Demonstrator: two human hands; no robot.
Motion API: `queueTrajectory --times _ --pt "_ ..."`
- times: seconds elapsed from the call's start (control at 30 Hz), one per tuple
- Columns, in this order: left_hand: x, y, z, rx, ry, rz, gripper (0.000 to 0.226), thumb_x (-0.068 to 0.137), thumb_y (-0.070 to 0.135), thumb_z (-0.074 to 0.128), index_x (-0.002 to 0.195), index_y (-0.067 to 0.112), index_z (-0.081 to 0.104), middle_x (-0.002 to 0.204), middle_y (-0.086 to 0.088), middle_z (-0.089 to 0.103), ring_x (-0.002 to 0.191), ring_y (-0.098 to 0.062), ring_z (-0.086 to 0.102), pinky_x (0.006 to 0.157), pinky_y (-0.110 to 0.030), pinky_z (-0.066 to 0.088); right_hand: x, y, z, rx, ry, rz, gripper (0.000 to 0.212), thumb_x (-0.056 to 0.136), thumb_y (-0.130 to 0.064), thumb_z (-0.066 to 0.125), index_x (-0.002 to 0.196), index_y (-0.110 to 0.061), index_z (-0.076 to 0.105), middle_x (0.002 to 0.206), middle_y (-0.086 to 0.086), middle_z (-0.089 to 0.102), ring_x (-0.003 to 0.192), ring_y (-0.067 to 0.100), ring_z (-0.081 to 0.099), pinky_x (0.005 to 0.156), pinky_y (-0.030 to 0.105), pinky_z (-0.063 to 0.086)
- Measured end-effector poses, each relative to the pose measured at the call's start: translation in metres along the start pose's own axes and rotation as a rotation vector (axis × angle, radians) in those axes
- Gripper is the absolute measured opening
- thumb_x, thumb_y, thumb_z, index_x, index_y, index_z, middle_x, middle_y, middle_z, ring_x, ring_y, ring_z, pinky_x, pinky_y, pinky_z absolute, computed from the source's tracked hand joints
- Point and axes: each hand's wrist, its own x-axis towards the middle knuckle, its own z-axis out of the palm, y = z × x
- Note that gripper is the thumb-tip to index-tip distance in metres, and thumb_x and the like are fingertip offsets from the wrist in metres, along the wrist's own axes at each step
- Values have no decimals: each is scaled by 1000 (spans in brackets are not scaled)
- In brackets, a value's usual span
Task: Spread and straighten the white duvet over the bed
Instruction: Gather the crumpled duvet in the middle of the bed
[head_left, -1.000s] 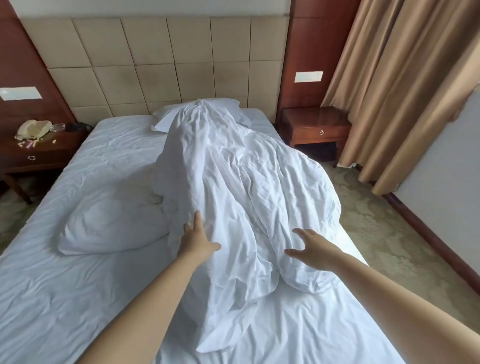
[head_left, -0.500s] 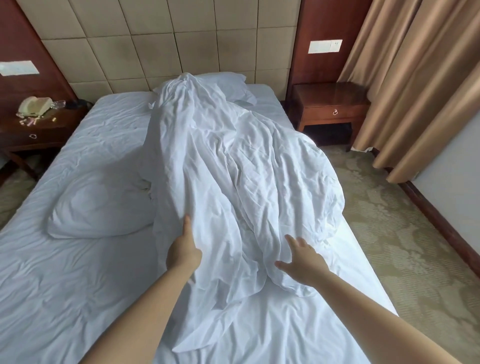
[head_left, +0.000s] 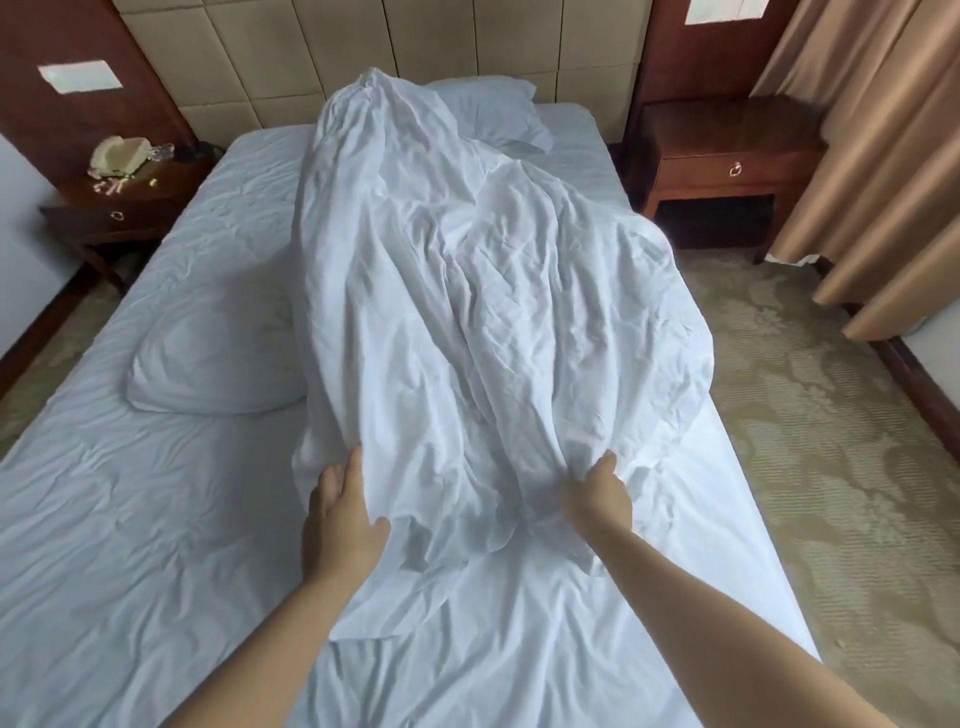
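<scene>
My left hand (head_left: 340, 525) grips the near left part of the white duvet (head_left: 467, 312), fingers curled into a fold with the thumb on top. My right hand (head_left: 597, 493) is closed on a bunch of the same fabric to the right. The two hands are apart, with a loose hump of cloth between them.

The duvet lies as a long crumpled ridge down the middle and right of the bed (head_left: 130, 571), running from my hands up to the headboard (head_left: 311, 52), where its far end stands bunched. Its right edge reaches the side of the mattress. The left half of the bed is uncovered, and a pillow (head_left: 213, 358) lies there against the duvet's left side. A second pillow (head_left: 493, 109) sits at the head, partly hidden.

Status, in my judgement: early stage. The duvet is on the bed lengthwise but not opened. Remaining: widen it leftward, flatten the far bunch, square the edges and smooth the creases.
</scene>
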Motion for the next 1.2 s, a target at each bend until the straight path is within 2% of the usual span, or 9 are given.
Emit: queueTrajectory --times 0.1,0.27,0.47,0.53,0.67,0.8,0.97,1.07,1.2 --pt "-3 8 -6 -5 94 45 81 78 18 69 148 18 28 142 -7 32 124 -30 38 97 -39 42 -19 -28 -12 83 -64 28 36 88 -19 47 121 -4 44 118 15 59 109 34 57 88 37 47" --pt "-5 27 -31 15 13 166 75 75 24 71 143 23 39 146 -3 34 134 -23 32 105 -30 34 -72 -103 -36 153 -145 -192 41 92 -13 42 132 -5 46 129 15 55 119 32 53 87 30 43" --pt "-13 16 -53 -361 -515 238 149 33 56 88 152 32 3 154 10 16 142 -13 20 114 -29 27 -148 -170 -48 437 -171 -314 63 75 -16 42 138 -8 44 119 12 59 115 34 56 96 38 47" --pt "-15 22 -68 -507 -404 238 140 42 46 89 151 22 6 148 11 20 141 -9 21 108 -20 25 -179 -196 -54 622 -186 -352 72 60 -20 36 129 -6 50 102 7 53 105 33 60 85 36 48" --pt "-8 31 -117 -728 63 147 85 59 21 81 134 7 43 106 14 58 88 13 55 71 -7 43 -248 -254 -88 874 -300 -591 21 76 4 37 81 -14 47 72 2 46 63 20 49 52 23 38" --pt "7 5 -180 -620 279 203 44 83 15 66 126 18 57 114 -1 67 106 -23 62 86 -31 50 -257 -281 -120 980 -219 -747 24 81 6 40 74 -17 40 69 -3 42 59 12 42 45 20 33" --pt "15 -20 -171 -317 65 331 30 86 13 56 106 33 66 97 6 71 93 -20 66 78 -30 54 -165 -239 -113 804 31 -477 16 84 -9 56 96 -18 49 82 5 51 67 19 51 55 26 41" --pt "11 -30 -130 -71 -85 355 36 84 10 50 109 32 63 109 7 67 104 -19 63 75 -23 46 -116 -186 -92 364 48 -217 23 90 -8 55 69 -7 47 64 9 45 53 22 44 43 25 33" --pt "4 -29 -86 126 -381 406 34 92 14 46 117 30 62 126 4 59 114 -20 57 79 -21 40 -96 -135 -66 173 -93 -48 18 98 -12 49 92 3 55 67 5 37 65 17 43 50 20 32"
